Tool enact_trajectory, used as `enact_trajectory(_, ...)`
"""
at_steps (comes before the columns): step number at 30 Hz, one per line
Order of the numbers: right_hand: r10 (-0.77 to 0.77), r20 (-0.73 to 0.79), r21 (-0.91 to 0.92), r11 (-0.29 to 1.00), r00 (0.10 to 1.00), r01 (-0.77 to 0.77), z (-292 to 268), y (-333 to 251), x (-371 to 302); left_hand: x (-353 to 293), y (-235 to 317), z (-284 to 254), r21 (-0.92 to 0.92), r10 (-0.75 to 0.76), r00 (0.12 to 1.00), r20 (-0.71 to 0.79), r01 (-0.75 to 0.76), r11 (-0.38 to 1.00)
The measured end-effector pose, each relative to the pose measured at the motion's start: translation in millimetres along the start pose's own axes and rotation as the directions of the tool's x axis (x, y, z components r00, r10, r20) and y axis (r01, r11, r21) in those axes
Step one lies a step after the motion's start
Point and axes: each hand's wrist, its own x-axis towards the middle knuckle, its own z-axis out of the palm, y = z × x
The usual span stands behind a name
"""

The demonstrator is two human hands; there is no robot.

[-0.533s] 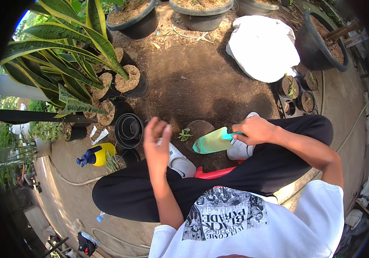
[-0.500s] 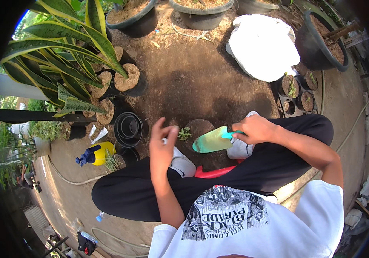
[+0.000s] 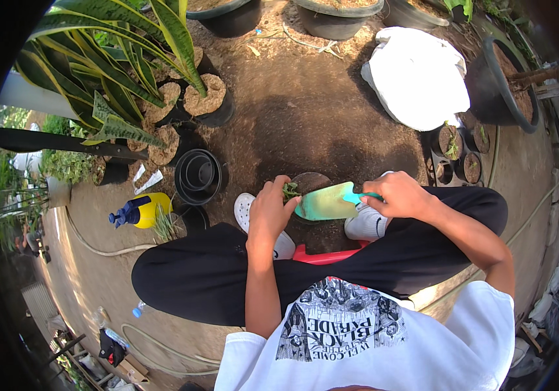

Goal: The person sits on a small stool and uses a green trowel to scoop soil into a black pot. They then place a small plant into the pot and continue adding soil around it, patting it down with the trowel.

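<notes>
My right hand [image 3: 402, 195] is closed around the turquoise handle of a garden trowel [image 3: 327, 202]. Its green, soil-smudged blade points left, in front of a round patch of dark soil [image 3: 312, 181], perhaps a pot filled to the top. A small leafy seedling [image 3: 290, 189] stands at the left of this soil. My left hand [image 3: 273, 210] is beside the seedling, thumb and fingers apart around its near side, the thumb close to the blade tip. Whether the fingers touch the stem is hidden.
Left are nested black pots [image 3: 200, 174], a yellow spray bottle [image 3: 149, 210] and potted snake plants [image 3: 209, 96]. A white sack [image 3: 416, 78] lies far right, near small seedling pots [image 3: 449, 142] and a large black pot [image 3: 501, 85]. A hose [image 3: 107, 246] crosses the ground.
My left hand has moved forward and right, from raised above my shoe to beside the seedling. The trowel stays in my right hand, its blade now more level. The whole view has shifted slightly.
</notes>
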Motion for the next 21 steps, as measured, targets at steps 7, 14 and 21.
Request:
enact_trajectory(7, 0.023, 0.004, 0.018, 1.000, 1.000, -0.023, -15.6, 13.1, -1.6, 4.4, -5.1, 10.4, 0.142, 0.082, 0.996, -0.041, -0.075, 0.987)
enact_trajectory(14, 0.014, 0.009, 0.036, 0.999, 1.000, -0.014, -18.3, 19.7, -3.3, 10.6, -7.3, 11.1, 0.157, 0.113, 0.989, -0.098, -0.097, 0.983)
enact_trajectory(21, 0.064, -0.044, 0.005, 0.998, 0.997, -0.064, -27.1, 20.3, -4.5, 3.9, 1.0, 2.8, 0.148, 0.118, 0.991, -0.063, -0.107, 0.983)
